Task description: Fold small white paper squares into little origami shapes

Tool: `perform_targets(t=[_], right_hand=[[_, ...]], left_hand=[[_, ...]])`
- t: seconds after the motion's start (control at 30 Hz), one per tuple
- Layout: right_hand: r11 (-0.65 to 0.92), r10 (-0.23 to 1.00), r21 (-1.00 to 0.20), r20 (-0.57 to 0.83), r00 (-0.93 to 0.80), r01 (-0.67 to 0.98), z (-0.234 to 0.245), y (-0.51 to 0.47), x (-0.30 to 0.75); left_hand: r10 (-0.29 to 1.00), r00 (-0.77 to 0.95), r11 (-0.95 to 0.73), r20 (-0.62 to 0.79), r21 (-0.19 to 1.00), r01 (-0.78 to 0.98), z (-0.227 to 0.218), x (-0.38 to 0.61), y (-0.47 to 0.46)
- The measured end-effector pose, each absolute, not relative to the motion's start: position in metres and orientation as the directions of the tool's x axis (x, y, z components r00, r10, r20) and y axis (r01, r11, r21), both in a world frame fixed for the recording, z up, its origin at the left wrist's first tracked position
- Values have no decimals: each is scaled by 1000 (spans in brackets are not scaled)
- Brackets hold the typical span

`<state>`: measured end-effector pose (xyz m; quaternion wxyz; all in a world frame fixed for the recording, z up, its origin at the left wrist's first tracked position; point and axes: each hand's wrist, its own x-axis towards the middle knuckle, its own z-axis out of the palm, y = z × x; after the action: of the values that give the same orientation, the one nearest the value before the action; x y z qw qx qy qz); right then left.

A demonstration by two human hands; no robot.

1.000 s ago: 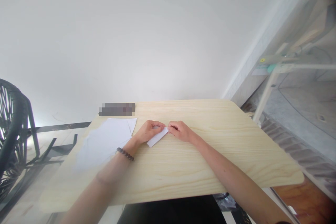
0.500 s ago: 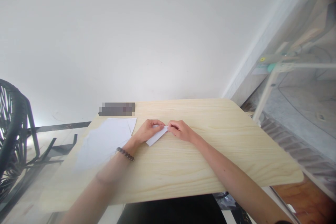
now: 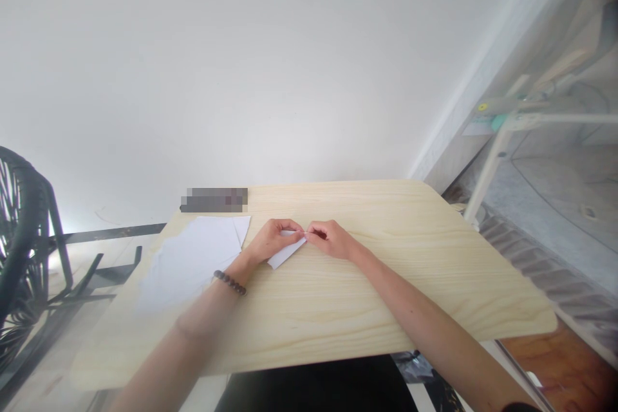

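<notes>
So the strip (image 3: 286,255) is a narrow white bit of paper near the middle of the table (image 3: 386,296), slanted with one end toward 2 o'clock and the other toward 8. Left hand (image 3: 276,239) has it pinched between thumb and fingers along the upper edge. Right hand (image 3: 333,239), over at about 3 o'clock from the strip, is pinching the tip at the 2 o'clock end, fingers curled in, and the two sets of fingertips are basically right next to each other.

Going round from the strip: a loose spread of white sheets (image 3: 197,257) at 9, partly behind the left forearm, and something dark and pixelated at 10, can't tell what. There's a beaded bracelet (image 3: 230,282) on the left wrist at 8, a dark chair (image 3: 29,219) way out at 9, and a pale wall (image 3: 290,77) at 12.
</notes>
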<state>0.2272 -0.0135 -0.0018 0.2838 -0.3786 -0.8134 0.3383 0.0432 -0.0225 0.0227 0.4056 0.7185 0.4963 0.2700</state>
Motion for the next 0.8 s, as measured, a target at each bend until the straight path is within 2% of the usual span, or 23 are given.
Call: perform_targets(t=[0.43, 0.63, 0.8], right_hand=[[460, 799, -794, 176, -575, 397, 1, -14, 229], [403, 787, -846, 126, -603, 348, 2, -14, 232], [455, 802, -799, 178, -570, 392, 2, -14, 230]], left_hand=[[915, 404, -191, -21, 859, 476, 20, 41, -21], [912, 410, -191, -20, 864, 466, 19, 40, -20], [915, 404, -213, 7, 858, 467, 19, 42, -20]])
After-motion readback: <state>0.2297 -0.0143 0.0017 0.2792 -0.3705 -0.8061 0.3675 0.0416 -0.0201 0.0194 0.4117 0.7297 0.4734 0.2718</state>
